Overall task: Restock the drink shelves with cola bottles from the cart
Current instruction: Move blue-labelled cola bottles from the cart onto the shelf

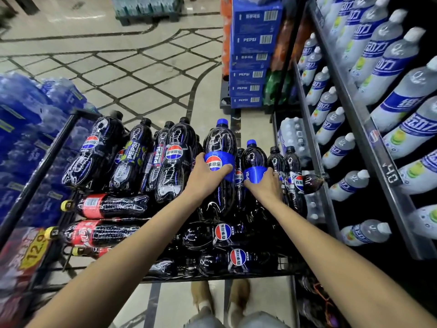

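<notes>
**Cola bottles (pixel 175 162) in both hands, not yet out of the cart**

We stand at the near end of the cart (pixel 41 171). Our left hand (pixel 208 176) wraps the blue label of the large blue-capped bottle (pixel 221 140) near the cart's middle, thumb on one side, fingers curled round the other. Our right hand (pixel 264 188) grips the label band of the smaller blue-capped bottle (pixel 253 157) just beside it, toward the cart's right side. Both bottles stand nearly upright among the others, long axis running from the load up to the cap and tilted away from us. Each hand holds at mid-height. Whether their bases rest on the bottles beneath we cannot tell.

The drink shelves (pixel 316 147) rise just beyond the cart's right side, stocked here with white-capped bottles (pixel 335 150). So we judge the coming move to be a lift along each bottle's axis, then a swing rightward over the cart's edge. The right hand is nearer the shelves and should lead. The left must bring the bigger bottle across behind it, clear of the black-capped bottles (pixel 292 166) at the cart's right side.
</notes>
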Demonstrator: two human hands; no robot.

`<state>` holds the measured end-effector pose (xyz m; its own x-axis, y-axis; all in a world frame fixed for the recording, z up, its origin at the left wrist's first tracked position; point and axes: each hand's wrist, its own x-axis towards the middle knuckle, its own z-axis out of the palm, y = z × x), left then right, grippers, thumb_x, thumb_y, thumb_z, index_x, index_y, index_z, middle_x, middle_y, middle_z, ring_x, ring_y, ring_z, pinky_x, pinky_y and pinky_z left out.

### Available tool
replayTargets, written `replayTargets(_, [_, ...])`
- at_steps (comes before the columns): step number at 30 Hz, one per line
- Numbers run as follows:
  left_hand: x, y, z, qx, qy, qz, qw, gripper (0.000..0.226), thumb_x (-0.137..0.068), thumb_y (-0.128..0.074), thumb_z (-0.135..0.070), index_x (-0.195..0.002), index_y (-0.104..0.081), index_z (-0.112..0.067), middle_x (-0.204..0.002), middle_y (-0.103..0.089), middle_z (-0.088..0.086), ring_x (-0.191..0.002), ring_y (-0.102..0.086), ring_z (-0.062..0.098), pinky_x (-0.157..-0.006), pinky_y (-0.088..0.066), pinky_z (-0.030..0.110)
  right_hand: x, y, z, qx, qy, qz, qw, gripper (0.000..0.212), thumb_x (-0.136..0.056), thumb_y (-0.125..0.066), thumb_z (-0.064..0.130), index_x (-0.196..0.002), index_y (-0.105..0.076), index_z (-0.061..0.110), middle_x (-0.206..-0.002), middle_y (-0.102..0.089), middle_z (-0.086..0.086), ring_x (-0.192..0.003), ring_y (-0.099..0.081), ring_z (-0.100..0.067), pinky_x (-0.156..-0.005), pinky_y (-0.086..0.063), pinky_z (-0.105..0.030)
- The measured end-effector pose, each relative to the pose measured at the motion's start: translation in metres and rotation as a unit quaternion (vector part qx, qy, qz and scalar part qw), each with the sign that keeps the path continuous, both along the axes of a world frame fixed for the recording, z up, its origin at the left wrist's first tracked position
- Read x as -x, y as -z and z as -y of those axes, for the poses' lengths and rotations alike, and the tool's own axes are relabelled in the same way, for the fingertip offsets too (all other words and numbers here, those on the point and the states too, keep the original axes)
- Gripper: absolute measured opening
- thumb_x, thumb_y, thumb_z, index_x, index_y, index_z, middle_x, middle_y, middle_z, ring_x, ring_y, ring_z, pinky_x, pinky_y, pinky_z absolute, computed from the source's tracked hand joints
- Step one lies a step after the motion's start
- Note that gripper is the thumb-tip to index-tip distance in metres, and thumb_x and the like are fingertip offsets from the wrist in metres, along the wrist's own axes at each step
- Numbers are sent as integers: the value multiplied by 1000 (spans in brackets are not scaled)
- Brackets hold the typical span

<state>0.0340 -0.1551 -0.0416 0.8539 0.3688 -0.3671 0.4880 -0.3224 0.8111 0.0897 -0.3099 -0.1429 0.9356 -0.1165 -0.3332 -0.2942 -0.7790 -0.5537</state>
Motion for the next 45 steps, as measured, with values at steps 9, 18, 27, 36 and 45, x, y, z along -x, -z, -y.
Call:
replayTargets(9, [0,-2,-2,9,6,-2,1000,86,-80,-73,-40,-147,-26,-12,-119,-55,5,-102,-61,21,-97,-50,41,5,-30,7,-94,5,32,995,71,-75,-73,45,-128,-43,9,-124,-52,-12,-111,-53,-31,-87,-46,-38])
replayTargets(18, [-1,-16,-11,81,0,38,996,67,-81,-74,-34,-134,-41,-8,-117,-59,11,-97,-63,22,-86,-54,35,15,-91,16,-289,20,96,952,41,-77,-73,31,-111,-51,22,-102,-63,5,-84,-60,-3,-67,-46,-17])
replayTargets(27, [4,-47,-17,157,105,99,977,53,-85,-71,-28,-129,-51,-5,-117,-65,16,-102,-65,29,-94,-52,42,63,-133,20,-447,125,76,882,22,-87,-68,32,-104,-62,20,-93,-71,-3,-73,-68,-13,-68,-53,-26])
replayTargets(36, [50,-69,8,315,289,-6,904,23,-91,-60,-26,-106,-62,-9,-77,-72,10,-60,-69,20,-56,-56,27,178,-153,36,-596,267,70,754,25,-92,-55,27,-102,-64,6,-83,-73,-15,-68,-70,-25,-59,-58,-31])
replayTargets(45, [145,-45,91,307,443,-120,834,19,-95,-52,-28,-95,-64,-13,-70,-73,4,-56,-68,16,-55,-58,26,339,-143,81,-600,404,150,674,26,-91,-54,34,-100,-66,13,-80,-74,-5,-68,-70,-18,-66,-57,-26])
